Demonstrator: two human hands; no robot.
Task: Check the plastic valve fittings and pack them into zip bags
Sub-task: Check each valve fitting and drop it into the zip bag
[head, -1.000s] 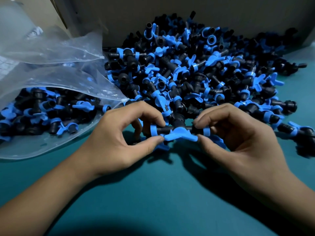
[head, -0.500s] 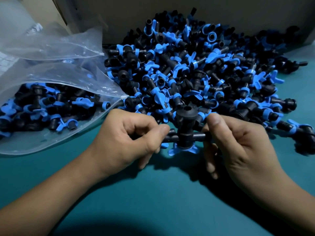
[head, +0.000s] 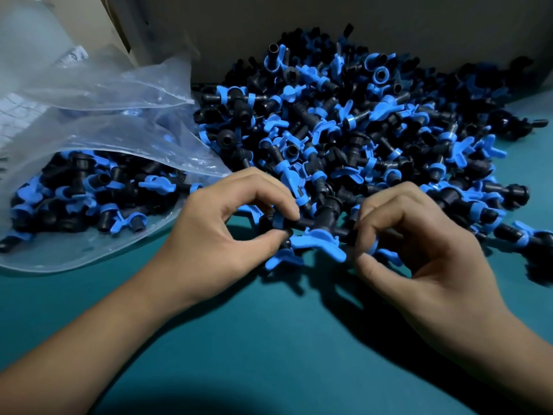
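The valve fitting (head: 317,232) pinched between the left hand (head: 215,235) and the right hand (head: 425,253) now lies with its blue butterfly handle (head: 318,244) facing up toward the camera, where half a second ago its black round socket pointed up and the handle sat underneath. Both thumbs, earlier on top of the fitting's ends, are now beneath them, with the forefingers curled over the top.

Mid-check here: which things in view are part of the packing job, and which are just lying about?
Part of the job:
- valve fitting, pinched at both ends by the left hand and right hand
- pile of loose fittings
- open zip bag, partly filled with fittings

Just lying about:
- empty clear bags behind it
- cardboard wall
- teal table
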